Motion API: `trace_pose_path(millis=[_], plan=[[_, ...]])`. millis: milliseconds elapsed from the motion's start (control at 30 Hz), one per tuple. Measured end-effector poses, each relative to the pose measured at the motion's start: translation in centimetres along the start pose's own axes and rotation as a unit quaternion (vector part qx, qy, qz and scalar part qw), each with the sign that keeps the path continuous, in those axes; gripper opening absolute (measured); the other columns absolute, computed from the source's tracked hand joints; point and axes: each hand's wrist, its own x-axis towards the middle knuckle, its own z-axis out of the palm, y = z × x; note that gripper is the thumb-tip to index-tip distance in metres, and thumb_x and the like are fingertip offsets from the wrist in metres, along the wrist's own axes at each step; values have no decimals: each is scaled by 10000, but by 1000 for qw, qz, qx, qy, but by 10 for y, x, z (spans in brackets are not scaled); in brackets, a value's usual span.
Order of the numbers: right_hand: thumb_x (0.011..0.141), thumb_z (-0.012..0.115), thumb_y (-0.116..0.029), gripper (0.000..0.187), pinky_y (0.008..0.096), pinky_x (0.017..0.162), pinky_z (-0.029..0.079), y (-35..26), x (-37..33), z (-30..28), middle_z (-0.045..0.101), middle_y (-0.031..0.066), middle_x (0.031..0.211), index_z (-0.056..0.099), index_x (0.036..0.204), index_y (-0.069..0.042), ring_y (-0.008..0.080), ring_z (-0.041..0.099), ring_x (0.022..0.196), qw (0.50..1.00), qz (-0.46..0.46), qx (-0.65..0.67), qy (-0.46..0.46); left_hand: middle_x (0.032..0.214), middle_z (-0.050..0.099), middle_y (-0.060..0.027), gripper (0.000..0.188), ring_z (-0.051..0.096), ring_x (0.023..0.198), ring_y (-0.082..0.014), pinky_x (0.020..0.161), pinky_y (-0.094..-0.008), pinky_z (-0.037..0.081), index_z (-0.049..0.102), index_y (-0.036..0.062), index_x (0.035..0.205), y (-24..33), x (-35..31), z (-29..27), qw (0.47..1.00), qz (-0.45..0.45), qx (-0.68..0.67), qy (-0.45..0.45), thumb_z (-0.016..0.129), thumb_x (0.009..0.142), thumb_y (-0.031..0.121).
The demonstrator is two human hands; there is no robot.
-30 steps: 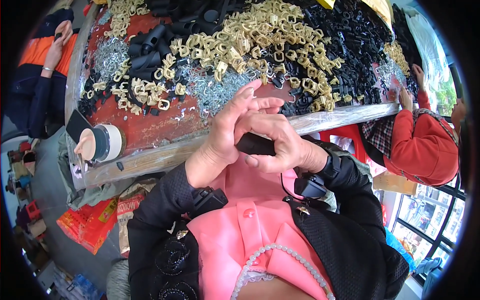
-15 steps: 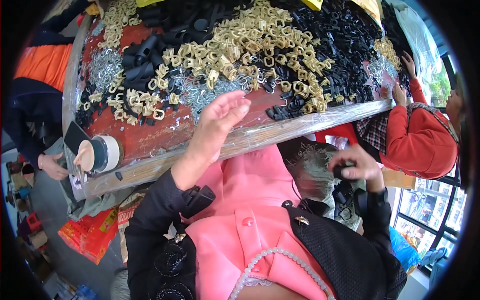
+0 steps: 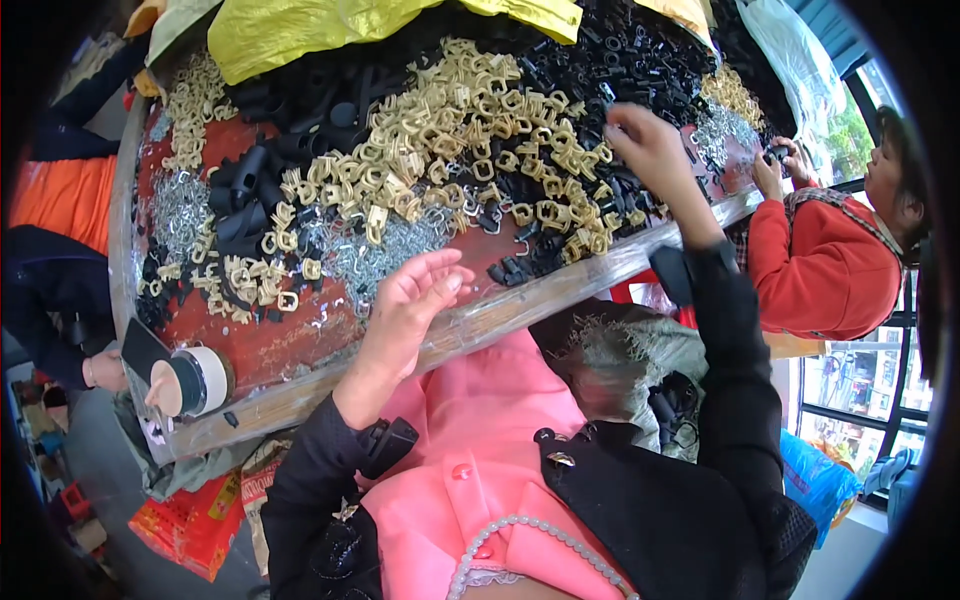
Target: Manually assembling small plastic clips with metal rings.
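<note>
Parts point(image 3: 620, 65) of black plastic lie heaped on the tabletop point(image 3: 290, 350) at and beyond the right hand point(image 3: 625, 125), jumbled, their long axes running every way. That hand's grip is curled with fingertips toward the heap; whether it pinches anything cannot be told. Beside it, beige clips point(image 3: 400, 165), smooth squarish rings, face in mixed directions. The left hand point(image 3: 410, 305) hovers near the front edge, its grip loosely spread, fingers angled away and rightward. Beyond it lie thin, shiny metal hooks point(image 3: 385, 250). Farther left, smooth black tubes point(image 3: 250, 175) lie at varied slants. The scuffed red surface ends in a film-wrapped wooden rim point(image 3: 450, 350).
</note>
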Motion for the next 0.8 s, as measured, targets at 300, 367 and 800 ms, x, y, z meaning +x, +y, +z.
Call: trace_pose_path(millis=[300,367,800], plan=[[689,543,-241,273,378,678,449,41,66,51,569,121,861,579,907,-81,299,553,783,975,114,-186,43,921,572,-70,311,543,825,-120,723,-223,417,495,11,1068,0,-4,-9,999,-28,-24,34,540,806,173],[684,541,-241,262,374,656,452,37,56,38,576,118,829,587,887,-81,298,561,752,970,121,-191,95,933,566,-74,327,541,827,-122,725,-226,417,480,10,1086,2,-3,-8,999,-22,-21,27,536,808,172],[777,514,-71,140,216,559,408,-146,-85,82,547,-8,727,560,879,14,66,496,636,719,232,552,-353,960,526,-63,352,519,828,-99,714,-225,452,428,0,1120,-28,-19,11,980,190,47,37,539,818,145]])
